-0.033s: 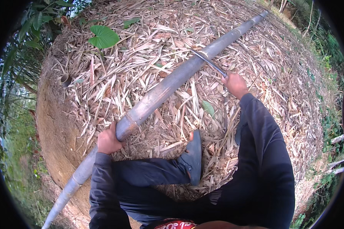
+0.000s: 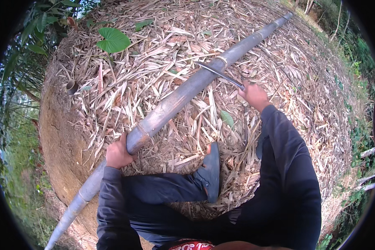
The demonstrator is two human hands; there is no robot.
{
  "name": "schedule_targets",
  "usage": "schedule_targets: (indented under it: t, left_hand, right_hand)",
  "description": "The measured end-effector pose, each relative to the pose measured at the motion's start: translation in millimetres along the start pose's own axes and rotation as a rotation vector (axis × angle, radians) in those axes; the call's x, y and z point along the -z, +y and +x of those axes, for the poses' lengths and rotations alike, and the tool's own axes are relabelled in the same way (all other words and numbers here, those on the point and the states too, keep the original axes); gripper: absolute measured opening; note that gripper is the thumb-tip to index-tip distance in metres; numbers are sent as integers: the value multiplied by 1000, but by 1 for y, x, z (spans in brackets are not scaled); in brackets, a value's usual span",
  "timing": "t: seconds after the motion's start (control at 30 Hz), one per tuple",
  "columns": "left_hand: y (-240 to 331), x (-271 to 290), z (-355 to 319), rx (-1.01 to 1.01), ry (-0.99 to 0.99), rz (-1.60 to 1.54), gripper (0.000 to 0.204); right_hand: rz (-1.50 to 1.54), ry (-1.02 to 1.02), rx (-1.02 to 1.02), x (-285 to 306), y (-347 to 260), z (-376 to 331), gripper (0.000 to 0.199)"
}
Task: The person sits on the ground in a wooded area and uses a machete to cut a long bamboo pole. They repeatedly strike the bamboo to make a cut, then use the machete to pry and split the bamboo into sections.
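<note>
- Pole (image 2: 175, 104): the lower end runs out of the frame at the bottom left; the far end blurs near the top rim.
- Left hand (image 2: 117, 153): the fingers wrap under the pole and are hidden.
- Blade (image 2: 218, 75): the handle is covered by the right hand (image 2: 254, 96); the edge lying on the pole is too thin to tell.
- Shoe (image 2: 211, 173): only one is fully visible; the other foot is masked by the right sleeve (image 2: 287, 166).
- Stump (image 2: 72, 86): too small to tell its inside.

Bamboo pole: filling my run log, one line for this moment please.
left hand grips bamboo pole | right hand holds knife on pole | ground: dry leaves
</note>
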State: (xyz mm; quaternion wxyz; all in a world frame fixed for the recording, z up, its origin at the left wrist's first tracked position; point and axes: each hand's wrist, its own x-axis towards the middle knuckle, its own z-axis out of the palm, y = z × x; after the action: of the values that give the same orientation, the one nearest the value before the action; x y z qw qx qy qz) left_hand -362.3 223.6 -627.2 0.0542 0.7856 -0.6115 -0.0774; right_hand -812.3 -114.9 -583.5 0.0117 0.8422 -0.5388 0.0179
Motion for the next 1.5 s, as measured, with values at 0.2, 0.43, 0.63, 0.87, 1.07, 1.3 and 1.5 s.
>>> schedule_targets:
  t: [0.2, 0.43, 0.63, 0.87, 1.07, 1.3, 1.5]
  left_hand:
    - [1, -7, 6, 12, -21, -72, 96]
    - [7, -1, 7, 32, -86, -88, 99]
    - [-42, 10, 23, 20, -230, -407, 95]
    - [-48, 7, 64, 184, -836, -959, 85]
    - [-52, 19, 48, 291, -802, -982, 83]
    - [-49, -9, 46, 52, -733, -905, 83]
    - [-33, 14, 43, 73, -681, -886, 84]
  right_hand:
    - [59, 113, -250, -2, 39, 20, 44]
    - [-4, 68, -89, -35, 52, -5, 41]
    - [186, -6, -250, -2, 6, 3, 43]
    - [65, 18, -157, -11, 13, 11, 42]
    - [-62, -12, 232, 1, -28, 3, 45]
    - [112, -11, -141, -9, 13, 14, 41]
    - [-148, 63, 191, -6, 18, 1, 37]
